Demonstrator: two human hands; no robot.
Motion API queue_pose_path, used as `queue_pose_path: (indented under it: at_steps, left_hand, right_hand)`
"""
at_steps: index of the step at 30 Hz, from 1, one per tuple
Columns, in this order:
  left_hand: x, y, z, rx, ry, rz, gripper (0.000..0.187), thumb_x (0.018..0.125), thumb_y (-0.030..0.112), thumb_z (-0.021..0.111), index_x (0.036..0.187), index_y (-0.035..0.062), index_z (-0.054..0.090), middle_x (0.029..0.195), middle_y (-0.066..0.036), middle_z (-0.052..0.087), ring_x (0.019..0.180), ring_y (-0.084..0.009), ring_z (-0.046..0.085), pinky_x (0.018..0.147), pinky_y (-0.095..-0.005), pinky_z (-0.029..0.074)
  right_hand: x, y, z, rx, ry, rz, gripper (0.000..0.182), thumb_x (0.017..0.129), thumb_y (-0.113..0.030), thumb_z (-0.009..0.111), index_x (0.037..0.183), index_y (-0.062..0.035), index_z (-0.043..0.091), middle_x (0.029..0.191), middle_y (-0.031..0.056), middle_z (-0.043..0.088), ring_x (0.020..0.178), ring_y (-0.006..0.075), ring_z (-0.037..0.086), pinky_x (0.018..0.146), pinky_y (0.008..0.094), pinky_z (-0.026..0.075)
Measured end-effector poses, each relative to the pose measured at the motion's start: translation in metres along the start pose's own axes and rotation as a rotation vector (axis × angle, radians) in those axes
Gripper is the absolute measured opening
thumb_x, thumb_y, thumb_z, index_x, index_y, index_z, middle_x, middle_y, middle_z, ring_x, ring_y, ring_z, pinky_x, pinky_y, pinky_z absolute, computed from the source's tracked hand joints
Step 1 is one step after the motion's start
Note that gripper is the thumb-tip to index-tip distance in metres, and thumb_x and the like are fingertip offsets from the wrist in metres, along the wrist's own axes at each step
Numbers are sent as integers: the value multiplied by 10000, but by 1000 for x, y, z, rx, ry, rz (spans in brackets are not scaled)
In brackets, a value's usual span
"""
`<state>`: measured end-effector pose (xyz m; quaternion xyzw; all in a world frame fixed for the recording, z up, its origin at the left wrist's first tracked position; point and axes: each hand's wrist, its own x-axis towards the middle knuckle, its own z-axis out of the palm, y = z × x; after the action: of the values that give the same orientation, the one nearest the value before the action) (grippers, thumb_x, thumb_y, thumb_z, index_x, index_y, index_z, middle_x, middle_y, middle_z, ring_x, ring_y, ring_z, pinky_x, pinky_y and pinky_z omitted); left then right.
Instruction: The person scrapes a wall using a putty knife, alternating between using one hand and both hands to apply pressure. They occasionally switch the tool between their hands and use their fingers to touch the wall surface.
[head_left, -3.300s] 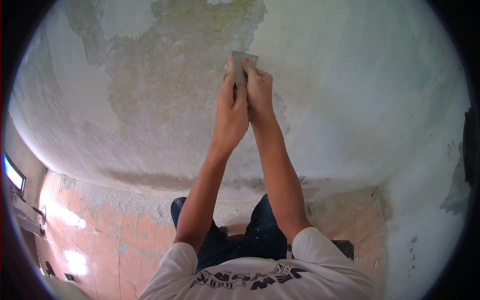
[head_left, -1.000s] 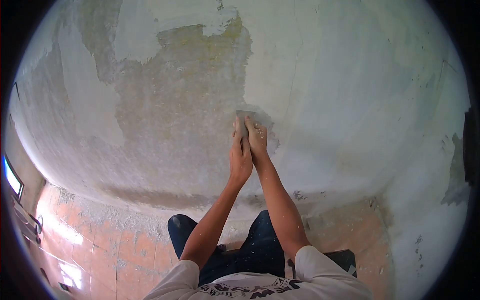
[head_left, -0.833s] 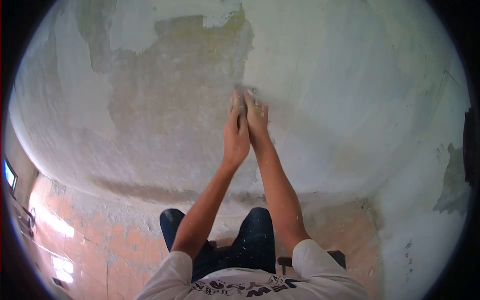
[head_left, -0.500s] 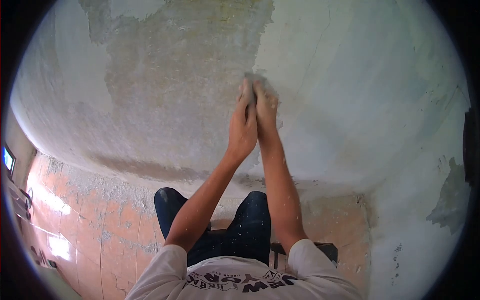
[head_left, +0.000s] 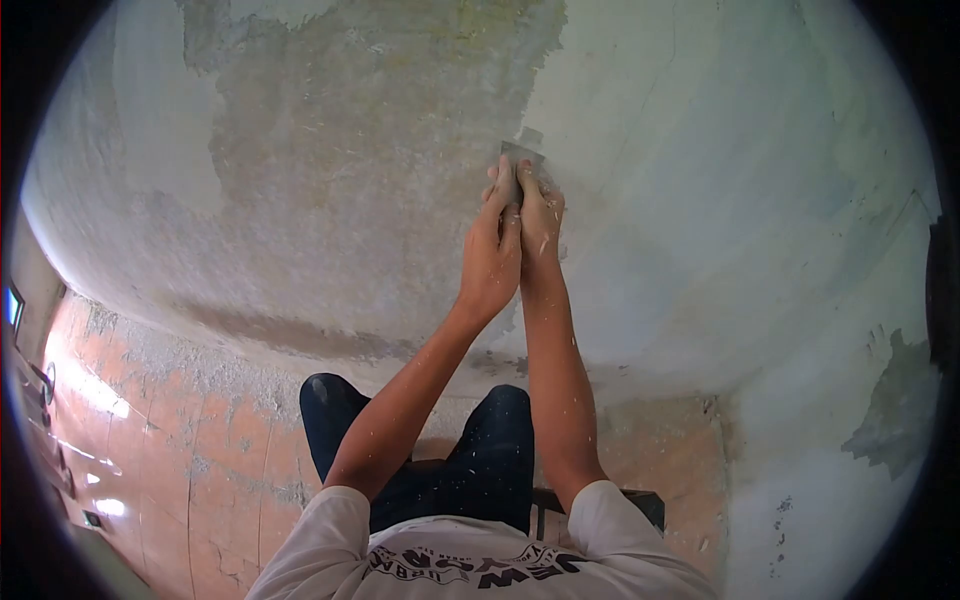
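A flat grey scraper (head_left: 522, 154) has its wide blade against the wall (head_left: 390, 190), at the ragged border between bare grey plaster and pale paint (head_left: 640, 200). My left hand (head_left: 491, 255) is closed on the scraper from the left, its thumb along the tool. From the right, my right hand (head_left: 542, 220) also grips it, with the thumb on top. Both hands are close together and dusted with pale flakes. The lower part of the scraper is hidden between my palms.
Paint flakes and dust (head_left: 240, 390) lie along the wall's foot on the orange tiled floor (head_left: 150, 450). My knees (head_left: 500, 420) are bent close to the wall. A dark, low object (head_left: 645, 508) stands beside me on the right. Another bare patch (head_left: 893, 405) shows at far right.
Both hands and the scraper have shifted slightly right in view, and the blade now shows more clearly. A small grey patch is visible just above the blade. The camera view has moved a little.
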<state>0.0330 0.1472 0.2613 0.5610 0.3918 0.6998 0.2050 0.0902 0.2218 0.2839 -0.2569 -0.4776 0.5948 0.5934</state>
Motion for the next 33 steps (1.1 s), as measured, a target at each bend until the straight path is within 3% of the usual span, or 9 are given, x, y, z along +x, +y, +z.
queue_pose_path:
  at_steps: [5,8,11,14,18,21,23,28,33]
  left_hand:
    - [29,25,0,47,-4,77,611,1167,38,417,1769,-9,326,1714,-321,483,1664,-392,389,1326,-407,309]
    - [23,26,1,-84,-61,-85,598,1169,33,408,1763,-7,344,1706,-322,499,1681,-404,359,1351,-435,276]
    - [11,0,-2,4,17,93,585,1174,33,397,1756,-10,359,1700,-321,509,1679,-410,360,1368,-462,254]
    - [-3,-9,-2,18,25,-7,572,1178,39,401,1745,-30,371,1735,-326,462,1690,-403,340,1369,-453,251]
    - [33,10,-2,79,47,170,567,1180,41,395,1742,-24,383,1736,-300,480,1684,-399,358,1368,-452,253]
    - [48,34,-1,-42,-19,139,560,1180,71,408,1737,21,421,1708,-345,480,1643,-480,402,1293,-464,378]
    - [40,22,-2,-2,-10,111,561,1177,47,394,1734,-17,408,1723,-287,500,1679,-404,363,1356,-449,279]
    - [-4,-13,-11,40,27,32,554,1175,51,398,1723,-18,431,1713,-289,511,1683,-400,354,1355,-448,285]
    - [42,20,-13,55,-13,108,547,1175,50,404,1717,-16,450,1656,-313,556,1683,-382,360,1349,-437,293]
  right_hand:
    - [18,-32,15,53,1,-50,419,1187,-334,596,1137,47,763,915,136,762,732,194,712,630,346,567]
    - [10,-35,16,26,24,-11,421,1187,-345,605,1141,40,766,930,132,767,736,192,716,630,341,565]
    - [6,-9,3,-65,-1,-9,421,1187,-347,608,1139,34,777,943,128,779,732,193,718,630,337,561]
    - [5,3,2,-51,-10,-35,393,1184,-298,609,1071,46,761,955,154,790,727,214,730,606,350,564]
    - [24,-39,22,-30,-37,-134,374,1182,-246,599,1003,54,735,970,192,799,744,243,752,586,369,582]
    - [28,-62,38,72,27,-78,377,1180,-247,596,1018,60,741,965,189,795,767,240,752,601,376,593]
    - [18,-42,26,49,-7,-109,388,1175,-306,596,1026,21,744,995,151,804,732,210,714,676,357,589]
    - [6,23,2,-31,8,-15,404,1181,-309,605,1018,35,740,978,122,785,764,196,716,673,353,574]
    - [36,-26,24,-87,-4,-175,408,1185,-306,596,1030,39,749,947,128,771,760,195,708,656,355,558]
